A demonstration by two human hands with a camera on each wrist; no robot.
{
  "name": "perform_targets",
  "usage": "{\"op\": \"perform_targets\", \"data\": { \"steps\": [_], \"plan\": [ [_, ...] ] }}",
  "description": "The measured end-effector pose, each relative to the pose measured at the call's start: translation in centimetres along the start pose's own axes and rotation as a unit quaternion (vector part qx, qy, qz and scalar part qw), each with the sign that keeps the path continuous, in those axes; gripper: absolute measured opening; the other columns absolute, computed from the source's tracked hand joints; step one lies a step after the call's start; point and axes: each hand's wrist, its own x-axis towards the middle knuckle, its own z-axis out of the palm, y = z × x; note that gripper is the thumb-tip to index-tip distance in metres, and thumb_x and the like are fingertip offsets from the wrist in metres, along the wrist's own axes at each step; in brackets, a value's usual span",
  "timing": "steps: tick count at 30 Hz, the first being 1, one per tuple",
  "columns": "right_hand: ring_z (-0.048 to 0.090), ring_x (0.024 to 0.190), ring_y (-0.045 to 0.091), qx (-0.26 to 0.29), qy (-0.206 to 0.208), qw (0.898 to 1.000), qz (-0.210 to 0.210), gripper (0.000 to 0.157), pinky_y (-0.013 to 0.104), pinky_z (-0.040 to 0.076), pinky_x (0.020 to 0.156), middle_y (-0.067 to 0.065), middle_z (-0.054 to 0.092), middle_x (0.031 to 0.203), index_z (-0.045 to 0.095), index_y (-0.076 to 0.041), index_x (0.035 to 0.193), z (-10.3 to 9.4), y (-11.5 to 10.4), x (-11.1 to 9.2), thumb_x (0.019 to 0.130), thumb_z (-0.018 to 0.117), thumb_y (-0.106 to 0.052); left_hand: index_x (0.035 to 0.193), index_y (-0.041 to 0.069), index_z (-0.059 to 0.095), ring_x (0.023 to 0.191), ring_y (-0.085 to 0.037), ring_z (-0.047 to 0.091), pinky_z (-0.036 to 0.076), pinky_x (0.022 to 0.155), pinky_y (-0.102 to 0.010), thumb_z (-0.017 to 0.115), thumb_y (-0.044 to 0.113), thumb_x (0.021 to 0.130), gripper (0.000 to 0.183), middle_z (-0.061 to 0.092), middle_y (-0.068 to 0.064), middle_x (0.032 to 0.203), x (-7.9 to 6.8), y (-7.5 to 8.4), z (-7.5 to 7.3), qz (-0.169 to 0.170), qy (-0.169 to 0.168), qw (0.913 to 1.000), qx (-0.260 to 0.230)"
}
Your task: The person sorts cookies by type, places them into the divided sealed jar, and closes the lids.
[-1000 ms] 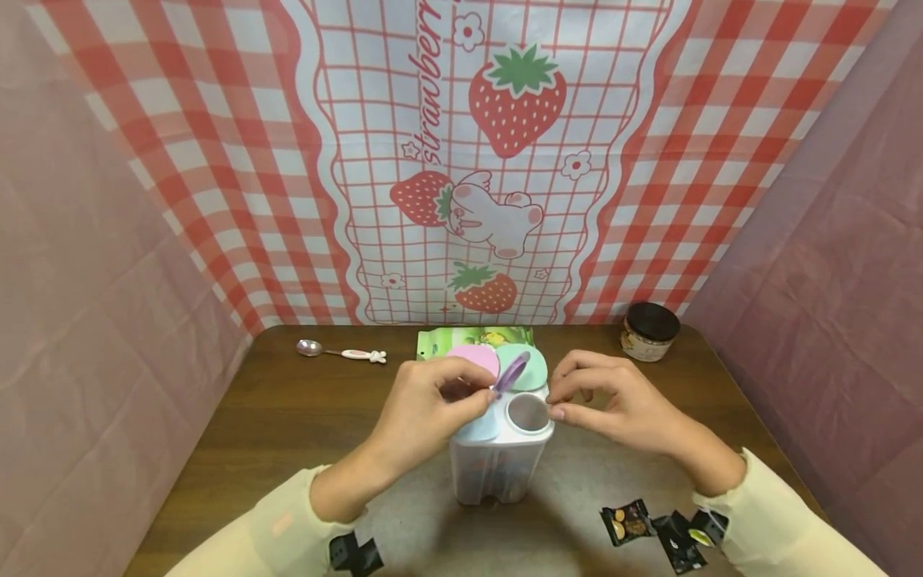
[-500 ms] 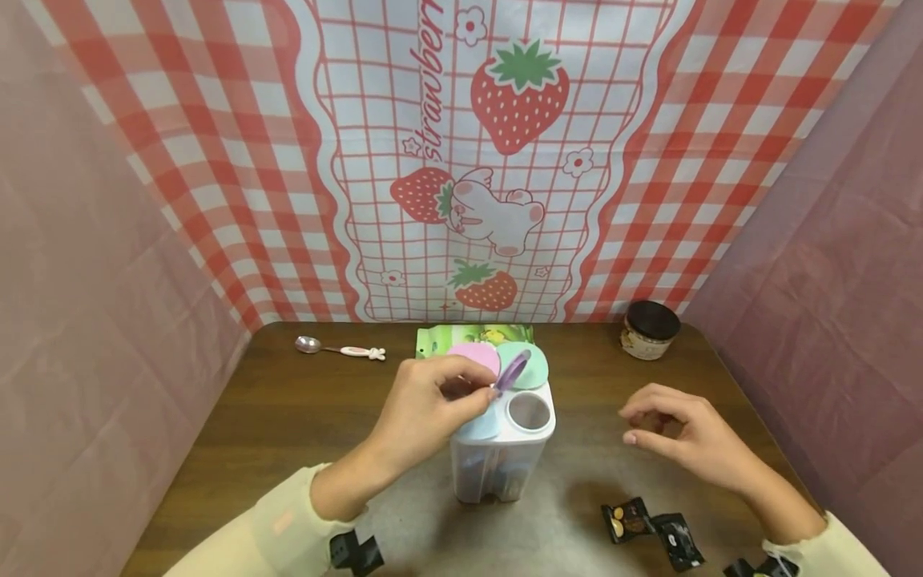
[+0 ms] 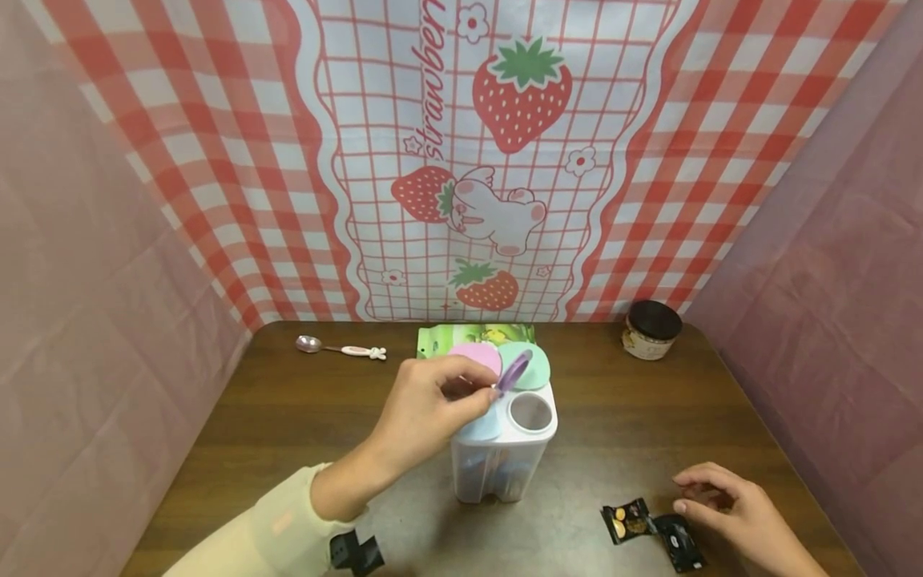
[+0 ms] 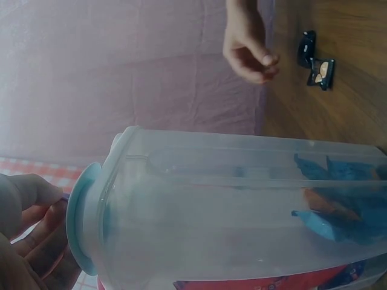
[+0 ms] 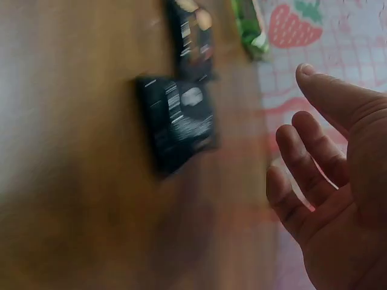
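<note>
A clear, white-topped storage container (image 3: pixel 485 481) stands upright mid-table. My left hand (image 3: pixel 425 405) pinches its purple lid (image 3: pixel 515 372), tilted up beside the round opening (image 3: pixel 531 413). Pink (image 3: pixel 477 357), mint (image 3: pixel 534 367) and light blue lids (image 3: pixel 481 423) cover the other corners. Through the wall in the left wrist view, blue-wrapped pieces (image 4: pixel 347 223) lie at the bottom. My right hand (image 3: pixel 743 517) holds nothing, fingers loosely bent, just right of two small black snack packets, one with an orange print (image 3: pixel 626 521) and one plainer (image 5: pixel 181 118).
Behind the container lies a green bag (image 3: pixel 436 340). At the back left rests a spoon (image 3: pixel 342 350) with a pink and white handle. A black-lidded jar (image 3: pixel 651 330) stands at the back right. Cloth walls enclose the table's sides and back.
My right hand has left the container's opening and moved right and toward me, down to the black packets. The left hand keeps holding the purple lid in the same place.
</note>
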Motion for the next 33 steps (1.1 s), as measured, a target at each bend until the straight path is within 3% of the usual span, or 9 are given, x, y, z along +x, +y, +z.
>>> {"op": "perform_targets", "data": {
  "steps": [4, 9, 16, 19, 26, 33],
  "plan": [
    [0.063, 0.081, 0.001, 0.012, -0.009, 0.999, 0.034, 0.031, 0.024, 0.052, 0.06, -0.004, 0.071, 0.096, 0.073, -0.01, 0.11, 0.4, 1.5, -1.6, 0.081, 0.085, -0.008, 0.09, 0.013, 0.08, 0.07, -0.006, 0.065, 0.057, 0.064, -0.024, 0.083, 0.005, 0.081, 0.013, 0.077, 0.006, 0.083, 0.1, 0.1, -0.1, 0.002, -0.001, 1.0, 0.003],
    [0.059, 0.078, 0.0, 0.018, -0.02, 0.999, 0.017, 0.035, 0.023, 0.048, 0.055, -0.009, 0.067, 0.094, 0.073, -0.009, 0.111, 0.9, 2.8, -2.8, 0.079, 0.086, -0.004, 0.091, 0.013, 0.08, 0.07, -0.006, 0.065, 0.057, 0.064, -0.024, 0.082, 0.005, 0.081, 0.013, 0.077, 0.006, 0.084, 0.1, 0.0, -0.1, 0.003, -0.003, 1.0, 0.002],
    [0.057, 0.08, -0.002, 0.042, -0.091, 0.995, 0.008, 0.038, 0.024, 0.047, 0.055, -0.013, 0.067, 0.099, 0.07, -0.007, 0.12, 0.6, 3.9, -3.0, 0.084, 0.082, -0.004, 0.091, 0.013, 0.08, 0.07, -0.006, 0.064, 0.057, 0.063, -0.023, 0.083, 0.005, 0.081, 0.012, 0.077, 0.005, 0.084, 0.1, 0.0, 0.0, -0.001, -0.005, 1.0, -0.003],
    [0.057, 0.082, -0.003, 0.042, -0.1, 0.994, 0.003, 0.039, 0.023, 0.047, 0.056, -0.014, 0.067, 0.099, 0.07, -0.009, 0.12, 0.7, 3.9, -3.0, 0.083, 0.082, -0.005, 0.091, 0.013, 0.08, 0.07, -0.006, 0.065, 0.057, 0.064, -0.024, 0.083, 0.005, 0.081, 0.012, 0.077, 0.006, 0.084, 0.1, 0.1, -0.1, -0.002, -0.004, 1.0, -0.004],
    [0.055, 0.078, -0.004, 0.015, -0.067, 0.997, -0.038, 0.045, 0.021, 0.044, 0.054, -0.014, 0.066, 0.093, 0.071, -0.013, 0.116, 1.2, 3.8, -2.8, 0.075, 0.088, -0.005, 0.091, 0.012, 0.08, 0.07, -0.006, 0.065, 0.058, 0.064, -0.024, 0.083, 0.005, 0.081, 0.013, 0.077, 0.005, 0.084, 0.1, 0.1, -0.1, -0.004, -0.004, 1.0, -0.005],
    [0.054, 0.075, -0.004, 0.005, -0.042, 0.998, -0.046, 0.046, 0.021, 0.04, 0.051, -0.015, 0.064, 0.088, 0.073, -0.015, 0.111, 1.6, 4.0, -2.9, 0.07, 0.09, -0.002, 0.091, 0.012, 0.08, 0.07, -0.006, 0.066, 0.059, 0.064, -0.025, 0.082, 0.003, 0.081, 0.013, 0.076, 0.005, 0.083, 0.0, 0.1, -0.1, -0.007, -0.005, 0.9999, -0.007]
  ]
}}
